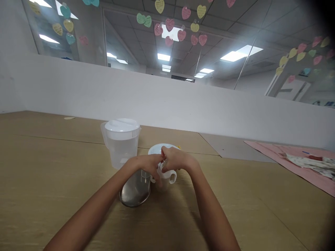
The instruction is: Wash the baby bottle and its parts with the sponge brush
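A small whitish cup (164, 184) with a loop handle on each side stands on the table in front of me. My left hand (151, 164) curls over its left side, fingers bent down against the cup. At the cup's top, my right hand (175, 159) is closed in a pinch; a pale bit shows at its fingertips, too small to name. The two hands meet above the cup and hide most of its rim. Just left of it, a shiny metal container (136, 191) sits tilted or on its side, partly covered by my left forearm.
Behind the metal container stands a clear plastic pitcher (122, 148) with a white lid. A pale blue-white plate or bowl (155, 149) lies behind my hands. At the far right, a pink cloth (277, 158) holds a crumpled white cloth (309, 164). A white wall (183, 108) bounds the table.
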Action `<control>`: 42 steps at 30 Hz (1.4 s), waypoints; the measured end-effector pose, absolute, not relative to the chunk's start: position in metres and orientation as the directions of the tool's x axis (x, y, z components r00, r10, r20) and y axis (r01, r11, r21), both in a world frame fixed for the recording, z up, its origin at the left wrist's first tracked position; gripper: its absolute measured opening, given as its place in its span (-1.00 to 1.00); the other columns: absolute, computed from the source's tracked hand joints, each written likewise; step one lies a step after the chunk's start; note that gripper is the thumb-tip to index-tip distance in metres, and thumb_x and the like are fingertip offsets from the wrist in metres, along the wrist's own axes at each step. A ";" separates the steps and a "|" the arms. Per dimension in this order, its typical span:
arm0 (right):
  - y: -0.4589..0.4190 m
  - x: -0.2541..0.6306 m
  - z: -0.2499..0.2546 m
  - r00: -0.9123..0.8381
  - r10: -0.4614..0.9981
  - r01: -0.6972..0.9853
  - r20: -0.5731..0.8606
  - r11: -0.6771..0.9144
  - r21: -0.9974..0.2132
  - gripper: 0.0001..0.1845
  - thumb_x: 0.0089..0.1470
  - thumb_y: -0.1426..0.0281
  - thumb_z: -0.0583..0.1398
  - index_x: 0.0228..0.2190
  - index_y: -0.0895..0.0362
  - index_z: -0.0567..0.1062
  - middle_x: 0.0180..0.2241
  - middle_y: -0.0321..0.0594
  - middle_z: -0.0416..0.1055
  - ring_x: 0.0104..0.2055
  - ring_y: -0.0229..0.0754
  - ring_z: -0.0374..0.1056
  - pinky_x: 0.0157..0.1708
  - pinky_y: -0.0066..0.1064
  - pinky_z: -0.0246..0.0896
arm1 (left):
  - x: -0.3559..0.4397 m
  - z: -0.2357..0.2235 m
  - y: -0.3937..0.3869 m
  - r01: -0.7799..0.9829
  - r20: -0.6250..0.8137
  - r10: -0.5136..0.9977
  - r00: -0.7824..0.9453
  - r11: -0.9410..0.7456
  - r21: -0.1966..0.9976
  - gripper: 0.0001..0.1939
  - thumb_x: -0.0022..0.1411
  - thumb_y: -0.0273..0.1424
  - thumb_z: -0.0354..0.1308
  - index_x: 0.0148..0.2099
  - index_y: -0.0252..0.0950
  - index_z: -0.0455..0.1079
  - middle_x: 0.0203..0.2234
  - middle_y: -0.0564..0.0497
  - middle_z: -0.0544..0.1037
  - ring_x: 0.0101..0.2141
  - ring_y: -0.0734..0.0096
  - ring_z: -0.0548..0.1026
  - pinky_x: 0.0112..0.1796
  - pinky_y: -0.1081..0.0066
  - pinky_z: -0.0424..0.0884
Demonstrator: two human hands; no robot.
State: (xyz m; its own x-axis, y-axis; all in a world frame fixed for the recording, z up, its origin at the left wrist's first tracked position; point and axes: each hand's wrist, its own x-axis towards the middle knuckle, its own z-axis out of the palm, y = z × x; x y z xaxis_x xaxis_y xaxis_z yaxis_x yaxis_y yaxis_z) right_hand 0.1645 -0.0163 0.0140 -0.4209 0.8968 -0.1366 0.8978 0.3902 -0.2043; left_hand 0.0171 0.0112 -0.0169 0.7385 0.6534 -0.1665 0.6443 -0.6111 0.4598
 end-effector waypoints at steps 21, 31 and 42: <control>-0.019 0.193 0.034 -0.389 0.914 0.819 0.113 0.399 -0.413 -0.84 -0.10 0.33 0.17 -0.48 0.19 0.42 -0.52 -0.27 0.39 -0.58 -0.39 0.25 -0.65 -0.58 0.07 | -0.012 0.011 0.003 0.937 0.020 0.937 0.349 -0.348 -0.009 -0.70 -0.03 -0.34 0.11 -0.22 -0.37 0.40 -0.29 -0.20 0.49 -0.28 0.16 0.44 -0.32 0.36 0.30; -0.037 0.202 0.046 -0.420 0.907 0.804 -0.013 0.365 -0.470 -0.63 -0.13 0.28 0.20 -0.23 0.19 0.46 -0.45 -0.23 0.45 -0.59 -0.37 0.30 -0.66 -0.58 0.13 | 0.003 0.029 -0.031 0.647 0.161 0.713 0.682 -0.691 0.323 -0.55 0.11 -0.19 0.00 0.04 -0.21 0.23 -0.16 0.00 0.42 -0.17 0.33 0.37 -0.19 0.45 0.22; -0.018 0.189 0.029 -0.497 0.849 0.791 -0.182 0.356 -0.497 -0.74 -0.24 0.34 0.26 -0.42 0.21 0.46 -0.52 -0.23 0.45 -0.55 -0.30 0.36 -0.66 -0.58 0.23 | 0.015 0.017 -0.024 0.619 0.099 0.685 0.722 -0.703 0.351 -0.65 0.02 -0.33 0.07 -0.10 -0.29 0.35 -0.34 -0.03 0.47 -0.34 0.36 0.41 -0.40 0.49 0.22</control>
State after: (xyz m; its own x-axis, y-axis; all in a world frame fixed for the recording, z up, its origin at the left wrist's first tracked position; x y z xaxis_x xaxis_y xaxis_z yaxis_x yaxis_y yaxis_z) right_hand 0.1888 -0.0176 0.0286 -0.4968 0.8485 -0.1823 0.7910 0.3563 -0.4974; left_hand 0.0152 -0.0236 0.0166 0.7217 0.6851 0.0991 0.6190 -0.7027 0.3507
